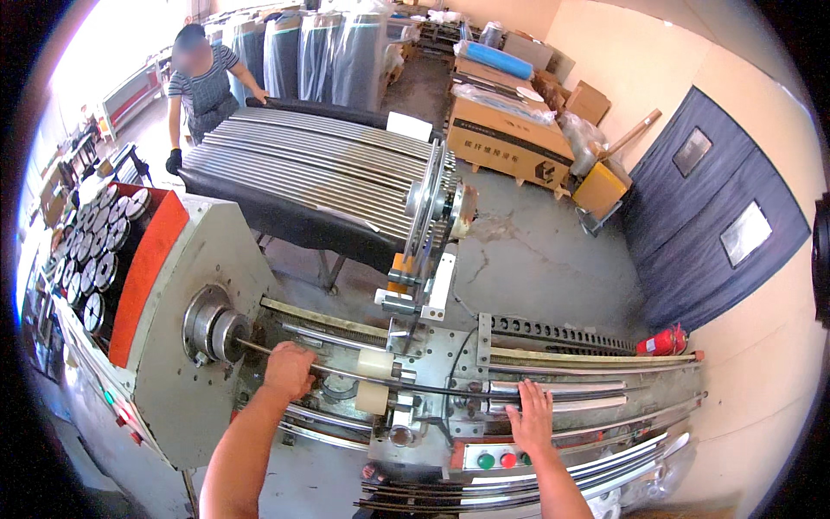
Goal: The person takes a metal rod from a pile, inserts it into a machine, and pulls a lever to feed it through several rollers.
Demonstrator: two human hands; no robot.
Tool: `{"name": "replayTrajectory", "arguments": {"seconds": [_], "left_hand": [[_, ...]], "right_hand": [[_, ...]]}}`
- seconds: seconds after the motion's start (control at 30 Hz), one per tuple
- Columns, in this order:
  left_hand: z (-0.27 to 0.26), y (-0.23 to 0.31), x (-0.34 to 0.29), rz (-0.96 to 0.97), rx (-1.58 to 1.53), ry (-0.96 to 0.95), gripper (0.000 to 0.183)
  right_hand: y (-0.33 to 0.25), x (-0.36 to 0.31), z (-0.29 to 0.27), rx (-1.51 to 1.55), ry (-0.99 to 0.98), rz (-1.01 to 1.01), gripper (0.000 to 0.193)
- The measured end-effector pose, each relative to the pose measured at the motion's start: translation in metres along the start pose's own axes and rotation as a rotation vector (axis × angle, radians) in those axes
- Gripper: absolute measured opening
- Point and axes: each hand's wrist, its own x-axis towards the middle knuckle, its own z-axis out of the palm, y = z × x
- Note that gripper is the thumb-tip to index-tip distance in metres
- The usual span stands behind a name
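A long thin dark rod (437, 391) runs from the round metal chuck (229, 336) of a grey-green machine (186, 268) out to the right. My left hand (290, 370) is closed around the rod close to the chuck. Between my hands the rod passes a cream-coloured roller block (373, 381). My right hand (531, 415) lies with fingers outstretched over the rod and a metal trough (588, 387); whether its palm presses on the rod I cannot tell. Just below that hand sits a control box with green and red buttons (508, 460).
Several rods (519, 493) lie near me at the lower edge. Beyond the machine, another person (207, 91) stands at a rack of metal tubes (311, 169) with black sheeting (285, 223). Cardboard boxes (510, 143) and a dark curtain (718, 199) are on the right.
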Motion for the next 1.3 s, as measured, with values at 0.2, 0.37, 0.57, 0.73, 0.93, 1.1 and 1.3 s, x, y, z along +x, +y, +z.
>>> {"name": "replayTrajectory", "arguments": {"seconds": [0.2,0.37,0.57,0.73,0.93,1.1,1.3], "left_hand": [[-0.001,0.014,0.01,0.001,0.018,-0.049,0.042],[-0.001,0.01,0.012,-0.013,0.022,-0.122,0.048],[-0.001,-0.007,0.014,0.0,0.01,-0.092,0.046],[0.002,-0.028,0.01,-0.051,-0.002,-0.14,0.046],[0.013,-0.021,0.015,0.024,0.016,-0.096,0.046],[0.014,-0.002,0.019,0.074,-0.038,-0.089,0.046],[0.016,0.031,0.025,0.108,-0.055,-0.07,0.048]], "right_hand": [[-0.002,0.001,0.004,0.015,0.033,0.021,0.061],[-0.008,0.001,0.01,0.019,0.056,0.017,0.063],[-0.014,-0.004,0.004,0.024,0.081,0.04,0.061],[-0.022,-0.002,0.008,0.039,0.071,0.05,0.062],[-0.029,-0.005,0.011,0.025,0.067,0.059,0.063],[-0.041,-0.005,0.01,0.033,0.054,0.091,0.064],[-0.051,-0.005,0.02,0.026,0.08,0.085,0.065]]}}
